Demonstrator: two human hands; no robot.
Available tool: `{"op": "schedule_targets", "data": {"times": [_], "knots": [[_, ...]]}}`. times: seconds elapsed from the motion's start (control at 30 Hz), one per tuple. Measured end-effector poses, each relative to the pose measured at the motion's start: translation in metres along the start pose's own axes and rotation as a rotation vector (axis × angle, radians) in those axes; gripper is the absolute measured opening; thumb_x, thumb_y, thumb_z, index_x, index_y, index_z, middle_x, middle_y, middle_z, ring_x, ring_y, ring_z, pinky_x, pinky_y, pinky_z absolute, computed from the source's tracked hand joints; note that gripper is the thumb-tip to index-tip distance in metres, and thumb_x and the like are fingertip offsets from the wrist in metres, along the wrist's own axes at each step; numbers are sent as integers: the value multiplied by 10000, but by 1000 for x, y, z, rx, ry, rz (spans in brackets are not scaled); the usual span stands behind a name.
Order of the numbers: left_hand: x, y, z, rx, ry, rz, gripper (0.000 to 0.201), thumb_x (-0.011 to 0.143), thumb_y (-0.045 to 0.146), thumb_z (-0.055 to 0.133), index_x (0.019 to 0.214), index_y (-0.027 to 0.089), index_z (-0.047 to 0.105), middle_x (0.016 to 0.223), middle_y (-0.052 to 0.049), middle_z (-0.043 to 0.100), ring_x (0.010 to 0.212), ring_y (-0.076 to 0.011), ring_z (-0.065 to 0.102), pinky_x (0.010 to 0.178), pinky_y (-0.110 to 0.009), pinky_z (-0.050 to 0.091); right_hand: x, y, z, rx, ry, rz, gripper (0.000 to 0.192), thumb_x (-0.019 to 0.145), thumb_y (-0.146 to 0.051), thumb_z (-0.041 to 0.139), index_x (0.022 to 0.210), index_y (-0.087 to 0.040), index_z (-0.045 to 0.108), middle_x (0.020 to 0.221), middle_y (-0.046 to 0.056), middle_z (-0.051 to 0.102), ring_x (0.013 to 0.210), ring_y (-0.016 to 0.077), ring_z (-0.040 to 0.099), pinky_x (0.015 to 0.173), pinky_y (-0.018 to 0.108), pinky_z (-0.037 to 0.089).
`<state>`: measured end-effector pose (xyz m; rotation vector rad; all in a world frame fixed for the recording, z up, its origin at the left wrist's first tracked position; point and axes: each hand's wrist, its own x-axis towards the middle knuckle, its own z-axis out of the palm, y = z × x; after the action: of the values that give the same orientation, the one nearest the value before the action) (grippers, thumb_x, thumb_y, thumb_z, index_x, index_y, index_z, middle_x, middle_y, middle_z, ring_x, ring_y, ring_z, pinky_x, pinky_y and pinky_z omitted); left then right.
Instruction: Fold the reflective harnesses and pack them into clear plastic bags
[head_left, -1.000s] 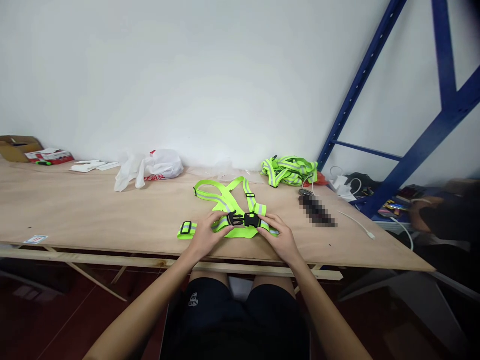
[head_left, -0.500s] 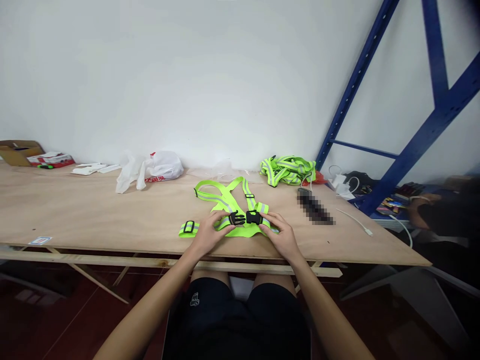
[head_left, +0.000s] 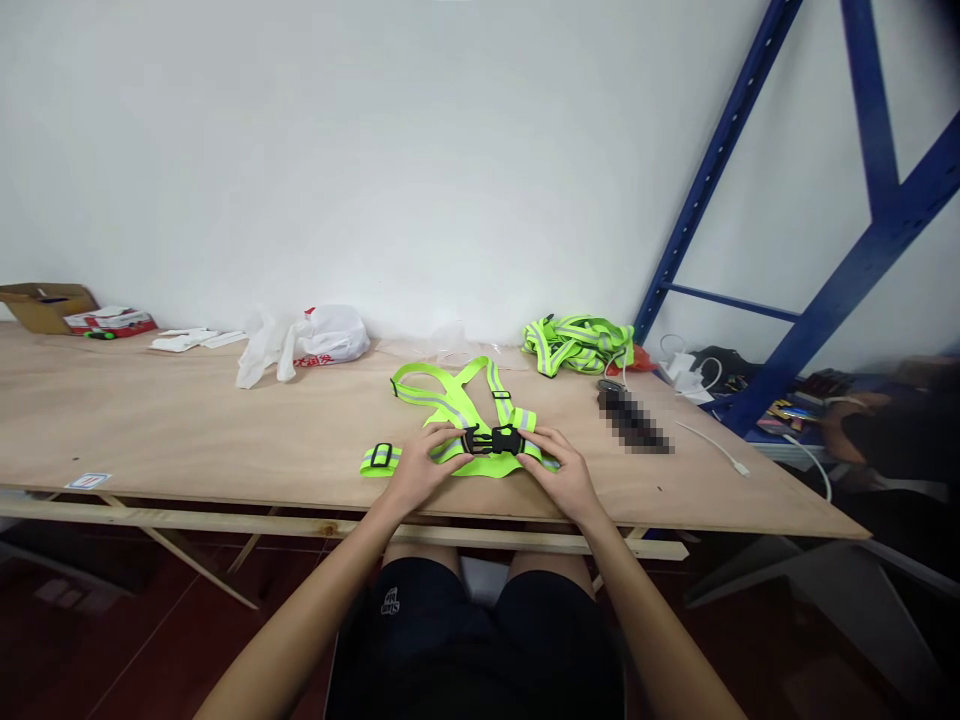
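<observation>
Head view: the pronged half (head_left: 471,439), pinched by the left hand (head_left: 424,468), has just been slid partway into the socket (head_left: 507,439) gripped by the right hand (head_left: 561,472), so the buckle (head_left: 494,440) appears partly joined. The green harness (head_left: 459,394) is spread on the near side of the table (head_left: 262,430).

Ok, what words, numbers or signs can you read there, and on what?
White plastic bag: red characters, perhaps "大润发", blurred.
Dark shorts: white lettering, too small to read.
Label on the table: too small.
Red-and-white box: markings too blurred.
Black buckle: none readable.
</observation>
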<state>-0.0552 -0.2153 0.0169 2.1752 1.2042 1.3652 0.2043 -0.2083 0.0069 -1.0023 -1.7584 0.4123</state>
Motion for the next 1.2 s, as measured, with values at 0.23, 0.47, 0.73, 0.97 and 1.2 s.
{"op": "schedule_targets", "data": {"times": [0.23, 0.47, 0.73, 0.97, 1.2], "knots": [[-2, -2, 2, 40, -8, 36, 330, 864, 430, 714, 1137, 247, 738, 1181, -96, 680, 1104, -259, 653, 998, -409, 512, 1, 3, -5, -22, -87, -9, 351, 865, -400, 683, 1183, -265, 744, 1191, 93, 665, 1118, 248, 642, 1003, 388, 501], [0, -3, 7, 27, 11, 21, 332, 852, 439, 729, 1113, 235, 739, 1150, -94, 680, 1075, -250, 660, 966, -387, 523, 9, 0, -9, -22, -131, -14, 357, 853, -395, 690, 1182, -265, 744, 1171, 86, 688, 1109, 259, 656, 975, 388, 521], [12, 13, 0, 38, -7, 85, 337, 872, 438, 710, 1122, 213, 722, 1087, -89, 679, 1017, -235, 666, 922, -358, 527, 11, -17, -17, -30, -97, 4, 334, 851, -388, 691, 1150, -253, 755, 1166, 96, 690, 1106, 271, 655, 956, 386, 531], [14, 40, -21, 76, 16, 132, 330, 884, 436, 699, 1143, 232, 706, 1136, -90, 660, 1060, -238, 654, 928, -370, 524, 12, -36, -26, -25, -75, -57, 331, 867, -392, 700, 1164, -251, 741, 1164, 93, 683, 1109, 260, 651, 952, 371, 534], [12, 54, -21, 68, 27, 139, 307, 871, 406, 721, 1114, 219, 708, 1113, -97, 659, 1042, -235, 658, 913, -362, 523, 12, -48, -34, -54, -46, -113, 317, 873, -386, 699, 1164, -268, 746, 1168, 85, 685, 1108, 260, 652, 959, 366, 533]]}}
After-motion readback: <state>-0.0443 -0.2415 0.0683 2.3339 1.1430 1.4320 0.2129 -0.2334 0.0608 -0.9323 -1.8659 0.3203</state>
